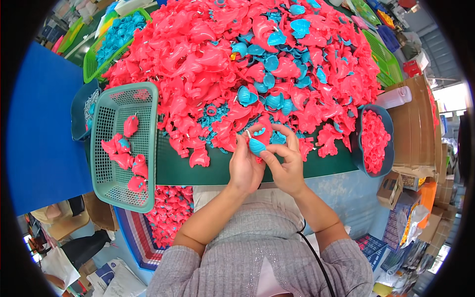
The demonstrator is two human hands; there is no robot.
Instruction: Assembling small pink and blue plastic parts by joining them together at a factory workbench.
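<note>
Blue shell piece (257,146) sits pinched between my left hand (246,167) and right hand (287,166), pressed against a pink part (263,133), close above the tabletop (198,171) beside the heap.

We see a factory assembly bench: a green table (198,171) heaped with pink and blue plastic parts (237,59), mesh baskets (106,148) and a tub (391,143) for sorted pieces, cardboard boxes (413,123) stacked alongside, and more crates (383,57) beyond.
</note>
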